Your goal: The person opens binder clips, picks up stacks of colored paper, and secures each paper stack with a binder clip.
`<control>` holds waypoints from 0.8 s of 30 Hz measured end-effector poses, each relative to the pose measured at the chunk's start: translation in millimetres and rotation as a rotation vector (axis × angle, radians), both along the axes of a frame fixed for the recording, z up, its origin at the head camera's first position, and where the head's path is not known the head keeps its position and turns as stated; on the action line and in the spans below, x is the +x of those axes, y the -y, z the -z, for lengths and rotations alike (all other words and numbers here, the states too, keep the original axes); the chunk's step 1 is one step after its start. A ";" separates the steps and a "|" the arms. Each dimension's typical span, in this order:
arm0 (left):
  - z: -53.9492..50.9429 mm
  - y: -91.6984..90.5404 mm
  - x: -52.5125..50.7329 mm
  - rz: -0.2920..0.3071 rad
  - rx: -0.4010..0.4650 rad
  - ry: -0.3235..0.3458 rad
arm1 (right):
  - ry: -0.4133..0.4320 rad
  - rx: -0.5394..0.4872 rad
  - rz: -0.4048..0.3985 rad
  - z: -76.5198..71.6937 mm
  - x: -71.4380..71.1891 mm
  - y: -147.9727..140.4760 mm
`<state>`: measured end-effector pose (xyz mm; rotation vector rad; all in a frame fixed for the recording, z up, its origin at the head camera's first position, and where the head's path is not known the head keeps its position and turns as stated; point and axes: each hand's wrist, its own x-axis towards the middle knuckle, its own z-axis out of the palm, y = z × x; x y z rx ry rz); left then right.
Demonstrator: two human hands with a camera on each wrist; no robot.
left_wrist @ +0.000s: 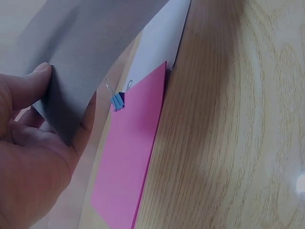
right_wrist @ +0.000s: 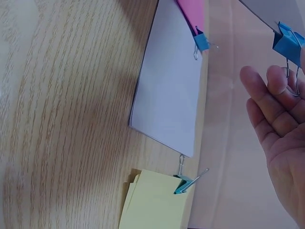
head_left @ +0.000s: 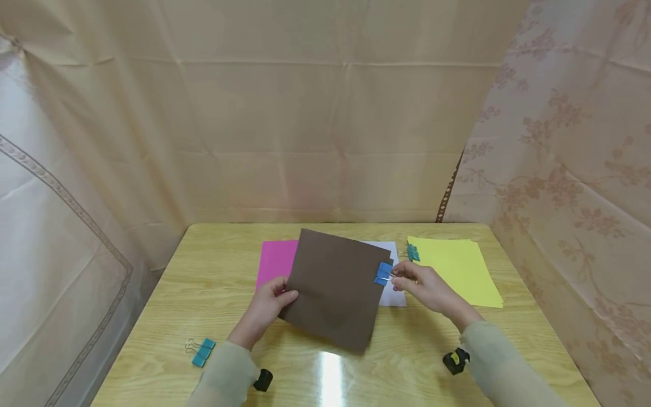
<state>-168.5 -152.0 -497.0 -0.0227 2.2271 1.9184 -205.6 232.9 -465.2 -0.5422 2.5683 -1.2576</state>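
A dark brown stack of paper (head_left: 335,288) is held up and tilted above the table. My left hand (head_left: 267,305) grips its left edge, thumb on the near face and fingers behind, as the left wrist view shows on the paper (left_wrist: 71,90). On the right edge of the stack sits a blue binder clip (head_left: 383,273). My right hand (head_left: 424,285) pinches the clip's wire handles between thumb and fingertips. In the right wrist view the handles of that clip (right_wrist: 288,45) reach the fingers, and the thumb is mostly cut off by the frame.
Behind the brown paper lie pink paper (left_wrist: 133,143) with a blue clip (left_wrist: 117,101) and white paper (right_wrist: 169,81). Yellow paper (head_left: 458,271) with a teal clip (head_left: 413,252) lies at the right. A loose teal binder clip (head_left: 203,353) rests at the table's front left.
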 end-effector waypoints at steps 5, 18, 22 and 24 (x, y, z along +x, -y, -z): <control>-0.8 -0.2 -0.5 -0.002 0.006 0.007 | 0.012 -0.004 -0.001 -1.7 0.9 1.2; -4.7 5.6 1.1 0.063 -0.135 -0.017 | 0.045 -0.052 0.015 -5.8 1.3 1.2; -6.0 7.4 2.1 0.068 -0.158 -0.008 | 0.086 -0.070 0.009 -6.7 1.7 1.2; -6.4 8.4 3.2 0.068 -0.148 0.005 | 0.106 -0.074 0.006 -6.7 2.1 0.8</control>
